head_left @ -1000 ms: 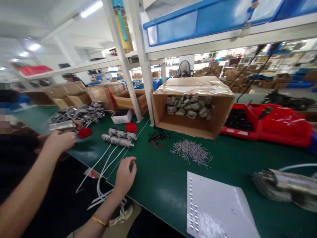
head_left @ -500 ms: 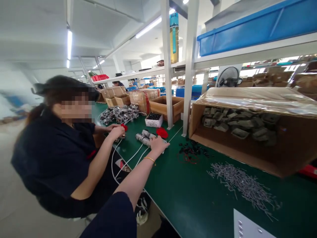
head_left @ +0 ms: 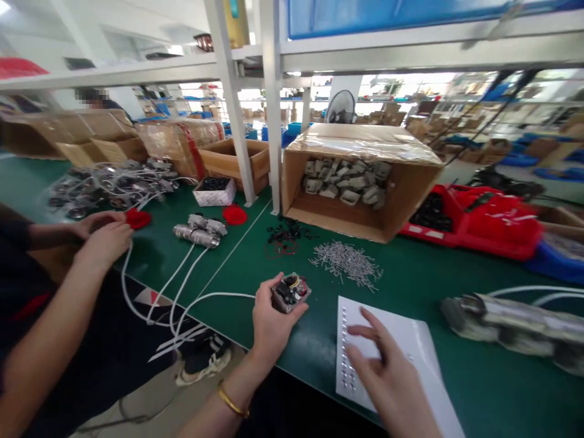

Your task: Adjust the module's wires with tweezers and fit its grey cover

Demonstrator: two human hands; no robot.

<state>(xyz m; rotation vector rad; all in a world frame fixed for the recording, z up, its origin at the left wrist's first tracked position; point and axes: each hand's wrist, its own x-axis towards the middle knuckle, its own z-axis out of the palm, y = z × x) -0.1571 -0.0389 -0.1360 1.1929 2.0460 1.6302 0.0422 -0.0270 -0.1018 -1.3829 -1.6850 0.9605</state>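
Head view: left hand grips a small module, grey casing w/ open top showing black, red & yellow parts, white cable trailing left, just left of the white sheet. Right hand open, fingers spread over sheet on green table.

The left hand is raised above the near edge of the table, its forearm rising from the lower middle of the view with a gold bangle on the wrist. The back of this hand faces the camera, and its thumb and curled fingers close around a small part held just beyond them. The right hand lies to the right of the left hand, nearer the camera, palm down and open. Its fingers are spread and stretched forward and to the left, low over the table, gripping nothing.
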